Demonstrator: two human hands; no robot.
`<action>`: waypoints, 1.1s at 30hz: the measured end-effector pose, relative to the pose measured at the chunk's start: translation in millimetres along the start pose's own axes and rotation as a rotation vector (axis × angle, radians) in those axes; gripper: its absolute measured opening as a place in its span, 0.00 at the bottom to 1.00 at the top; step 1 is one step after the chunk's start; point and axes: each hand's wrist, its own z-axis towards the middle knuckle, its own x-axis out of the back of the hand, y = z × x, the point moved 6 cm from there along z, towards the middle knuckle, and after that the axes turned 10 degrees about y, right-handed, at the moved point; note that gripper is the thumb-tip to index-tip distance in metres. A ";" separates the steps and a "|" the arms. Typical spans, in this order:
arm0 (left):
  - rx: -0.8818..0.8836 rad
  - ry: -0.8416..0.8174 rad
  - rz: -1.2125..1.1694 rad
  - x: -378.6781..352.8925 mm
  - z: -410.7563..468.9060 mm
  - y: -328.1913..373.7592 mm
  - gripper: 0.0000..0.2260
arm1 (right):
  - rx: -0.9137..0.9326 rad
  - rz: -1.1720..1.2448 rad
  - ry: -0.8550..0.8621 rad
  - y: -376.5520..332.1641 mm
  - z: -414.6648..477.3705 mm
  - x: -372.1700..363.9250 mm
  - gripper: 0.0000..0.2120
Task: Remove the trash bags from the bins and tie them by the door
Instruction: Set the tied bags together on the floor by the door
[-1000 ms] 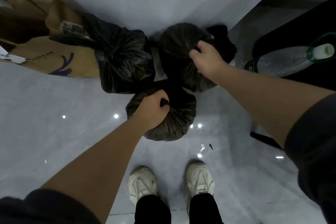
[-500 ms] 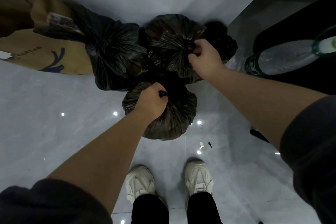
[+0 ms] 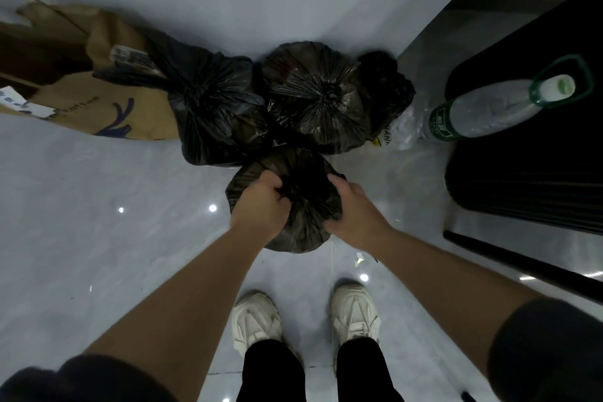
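Note:
Three black trash bags sit together on the grey floor. The nearest bag (image 3: 305, 215) is small and lies just ahead of my shoes. My left hand (image 3: 261, 206) grips the gathered plastic at its top. My right hand (image 3: 350, 209) lies against its right side, thumb and fingers wrapped round the bulge. Behind it stand a knotted bag (image 3: 321, 98) at centre and a larger knotted bag (image 3: 212, 108) to the left.
A brown paper bag (image 3: 98, 108) lies at the left against the larger bag. A clear plastic bottle (image 3: 489, 108) lies at the right on a black object (image 3: 528, 166). A dark bar (image 3: 522, 264) crosses the floor at right. My white shoes (image 3: 306, 316) stand below.
My right hand has let go of the centre knotted bag and come down onto the near bag's right side. My left hand has kept its grip on the near bag's top.

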 end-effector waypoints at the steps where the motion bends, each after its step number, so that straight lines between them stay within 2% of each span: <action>1: -0.013 0.102 0.057 7.6 -7.9 -4.7 0.14 | -0.043 0.012 0.022 5.5 -2.7 -6.0 0.44; 2: 0.055 0.165 0.078 11.1 -14.9 -17.1 0.17 | -0.133 0.068 0.054 13.1 -4.7 -10.6 0.46; 3: 0.212 0.163 0.040 9.9 -21.0 -35.1 0.20 | -0.273 0.168 0.069 22.0 -5.9 -15.7 0.47; 5: 0.647 0.032 -0.217 -7.2 -33.7 -70.5 0.29 | -0.577 0.398 0.011 34.6 -10.4 -31.0 0.48; 6: 0.808 -0.046 -0.376 -18.7 -39.5 -79.7 0.32 | -0.665 0.501 -0.030 36.2 -10.7 -38.9 0.48; 7: 0.888 -0.109 -0.497 -28.6 -40.9 -82.3 0.33 | -0.698 0.593 -0.052 35.7 -7.1 -46.2 0.47; 9: 0.903 -0.172 -0.662 -41.8 -32.9 -78.3 0.32 | -0.690 0.747 -0.034 28.6 6.7 -55.1 0.45; 13: 0.816 -0.126 -0.837 -51.3 3.3 -70.6 0.25 | -0.639 0.920 0.060 12.7 36.4 -61.7 0.41; 17: 0.724 -0.111 -0.746 -49.8 18.9 -74.6 0.22 | -0.590 0.895 0.064 10.6 45.5 -69.0 0.40; 20: 0.730 -0.117 -0.616 -49.5 14.8 -83.0 0.23 | -0.581 0.802 0.045 18.0 40.5 -68.6 0.39; 23: 0.753 -0.087 -0.551 -44.5 2.7 -92.4 0.25 | -0.578 0.705 0.010 28.0 24.7 -62.7 0.39; 25: 0.821 -0.105 -0.574 -42.6 -12.5 -94.8 0.29 | -0.563 0.627 0.090 33.6 15.9 -50.8 0.38; 27: 0.893 -0.208 -0.697 -48.1 -27.5 -88.8 0.35 | -0.528 0.644 0.154 32.9 12.1 -41.2 0.36; 30: 0.912 -0.420 -0.908 -64.2 -28.1 -66.7 0.40 | -0.480 0.678 0.068 16.5 12.1 -42.9 0.36; 33: 0.935 -0.403 -0.890 -72.1 -13.1 -61.4 0.40 | -0.520 0.677 0.020 2.3 21.7 -54.3 0.38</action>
